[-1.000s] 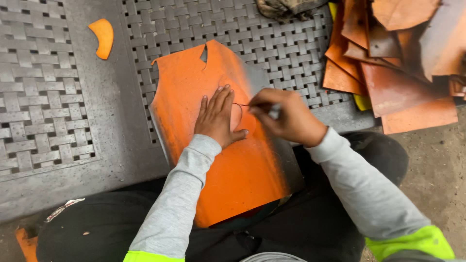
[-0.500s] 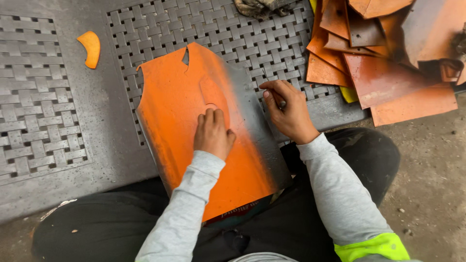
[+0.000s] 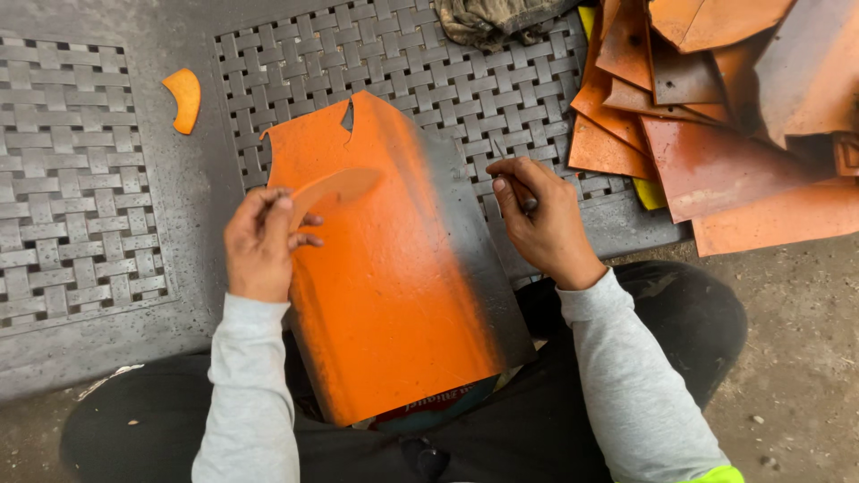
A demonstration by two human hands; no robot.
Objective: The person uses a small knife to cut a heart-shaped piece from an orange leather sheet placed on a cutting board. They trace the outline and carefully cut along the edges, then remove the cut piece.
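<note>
Two things bug me watching remotely: left hand (image 3: 259, 246) pinches the cut orange piece (image 3: 333, 190) loosely above the orange sheet (image 3: 385, 295) across the lap, so it could slip, while right hand (image 3: 541, 224), clamped on the pen-like tool (image 3: 517, 183), might jab fingers.

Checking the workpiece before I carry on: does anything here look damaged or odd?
The big orange sheet has notches cut into its top edge, and its right side fades to dark grey. A small curved orange offcut lies apart on the grey woven table. The left hand holds a similar curved piece.
</note>
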